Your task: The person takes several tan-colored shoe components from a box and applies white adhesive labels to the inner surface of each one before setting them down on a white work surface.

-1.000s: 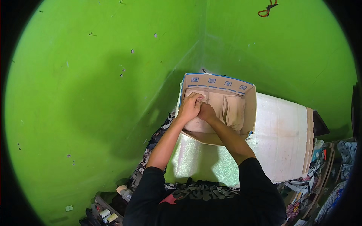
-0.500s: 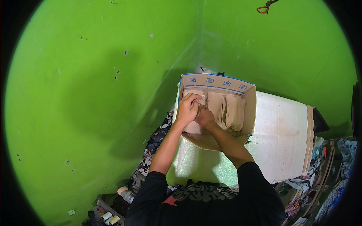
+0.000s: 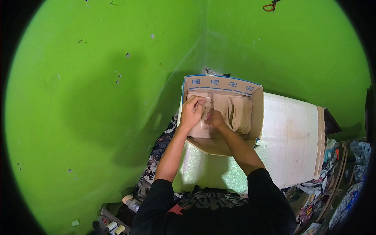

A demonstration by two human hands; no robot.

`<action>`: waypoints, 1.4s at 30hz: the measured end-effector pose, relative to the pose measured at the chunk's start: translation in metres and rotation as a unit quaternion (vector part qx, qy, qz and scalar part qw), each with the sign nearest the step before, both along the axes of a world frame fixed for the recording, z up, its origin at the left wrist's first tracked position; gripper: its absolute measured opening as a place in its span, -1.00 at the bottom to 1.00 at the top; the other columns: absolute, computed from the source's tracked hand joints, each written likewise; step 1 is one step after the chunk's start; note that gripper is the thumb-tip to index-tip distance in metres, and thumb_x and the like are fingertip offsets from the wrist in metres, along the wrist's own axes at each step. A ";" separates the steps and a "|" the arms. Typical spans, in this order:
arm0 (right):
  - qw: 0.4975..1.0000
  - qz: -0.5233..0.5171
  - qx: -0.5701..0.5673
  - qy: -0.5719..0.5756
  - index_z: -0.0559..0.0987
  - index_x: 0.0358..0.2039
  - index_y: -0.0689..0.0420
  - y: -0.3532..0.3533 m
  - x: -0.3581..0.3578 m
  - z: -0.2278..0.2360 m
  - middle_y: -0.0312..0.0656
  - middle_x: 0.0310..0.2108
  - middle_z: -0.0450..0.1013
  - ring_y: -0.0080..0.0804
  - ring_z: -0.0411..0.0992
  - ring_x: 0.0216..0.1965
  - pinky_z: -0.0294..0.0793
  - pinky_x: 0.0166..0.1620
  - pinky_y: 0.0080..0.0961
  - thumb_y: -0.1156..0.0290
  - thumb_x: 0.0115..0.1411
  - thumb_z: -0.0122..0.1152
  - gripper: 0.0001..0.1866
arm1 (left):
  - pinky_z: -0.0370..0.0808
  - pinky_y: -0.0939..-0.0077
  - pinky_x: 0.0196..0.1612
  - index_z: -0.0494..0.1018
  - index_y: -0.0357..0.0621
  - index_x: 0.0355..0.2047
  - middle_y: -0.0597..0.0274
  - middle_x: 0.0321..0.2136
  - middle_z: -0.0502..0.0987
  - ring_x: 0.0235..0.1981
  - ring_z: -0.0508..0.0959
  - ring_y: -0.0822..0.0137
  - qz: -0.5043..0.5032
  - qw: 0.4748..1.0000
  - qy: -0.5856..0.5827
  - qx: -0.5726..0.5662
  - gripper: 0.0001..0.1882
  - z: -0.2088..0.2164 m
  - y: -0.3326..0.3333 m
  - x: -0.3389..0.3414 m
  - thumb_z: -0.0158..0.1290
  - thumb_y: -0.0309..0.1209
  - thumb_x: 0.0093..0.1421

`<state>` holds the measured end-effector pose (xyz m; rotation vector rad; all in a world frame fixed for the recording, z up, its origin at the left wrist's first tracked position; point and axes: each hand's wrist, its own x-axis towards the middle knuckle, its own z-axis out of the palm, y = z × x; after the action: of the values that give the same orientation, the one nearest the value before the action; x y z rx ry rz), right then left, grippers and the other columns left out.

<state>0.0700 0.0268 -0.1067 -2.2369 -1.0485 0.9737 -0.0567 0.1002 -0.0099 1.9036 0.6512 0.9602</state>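
Observation:
An open cardboard box (image 3: 256, 117) with blue trim along its far edge stands before me. My left hand (image 3: 190, 114) reaches into its left half, fingers bent round a flat tan sole-shaped piece (image 3: 207, 105). Beside it, my right hand (image 3: 215, 119) is closed, its fingertips at the edge of the same piece; their exact grip is partly hidden. Tan pieces also lie beneath my hands. Along the box's right side rests a stack of rounded tan sole-shaped pieces (image 3: 241, 115).
The box sits on a pale covered surface (image 3: 290, 137) that stretches right. Green walls (image 3: 98, 78) meet behind it. Thread spools (image 3: 111, 226) and a bottle (image 3: 131, 203) are at lower left. Patterned fabric scraps (image 3: 156, 150) lie left, and fabric piles (image 3: 307, 213) lower right. Orange-handled scissors (image 3: 269, 7) hang high.
My hands have drawn slightly apart inside the box, exposing more of the tan piece between them. The whole view has shifted a little.

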 end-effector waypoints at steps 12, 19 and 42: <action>0.912 -0.080 0.195 0.352 0.47 -0.44 0.13 -0.027 0.020 0.068 -0.33 -0.50 0.43 -0.61 0.35 -0.51 0.33 -0.49 -0.67 0.60 -0.01 0.25 -0.85 | 0.42 0.55 -0.30 0.45 -0.29 -0.34 0.11 -0.32 0.44 -0.38 0.49 0.29 0.103 0.990 -0.084 0.045 -0.84 0.005 0.002 0.000 -0.02 -0.63 0.01; 0.904 -0.042 0.163 0.392 0.45 -0.42 0.13 -0.056 0.020 0.081 -0.36 -0.50 0.38 -0.68 0.30 -0.53 0.25 -0.51 -0.77 0.58 0.00 0.26 -0.84 | 0.43 0.56 -0.34 0.43 -0.27 -0.26 0.14 -0.35 0.45 -0.42 0.50 0.35 0.061 0.998 -0.028 0.010 -0.77 0.010 -0.004 0.000 0.07 -0.59 0.02; 0.903 -0.021 0.128 0.410 0.46 -0.31 0.11 -0.051 0.014 0.078 -0.37 -0.44 0.40 -0.69 0.33 -0.49 0.28 -0.48 -0.77 0.53 -0.01 0.24 -0.78 | 0.48 0.54 -0.37 0.46 -0.31 -0.41 0.13 -0.28 0.45 -0.43 0.54 0.33 0.092 0.981 -0.018 0.168 -0.87 0.004 -0.004 0.004 0.13 -0.61 -0.03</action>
<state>0.0842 -0.0244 -0.0291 -1.3854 -0.6716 1.4644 -0.0530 0.0957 -0.0057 2.1409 0.6868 1.2868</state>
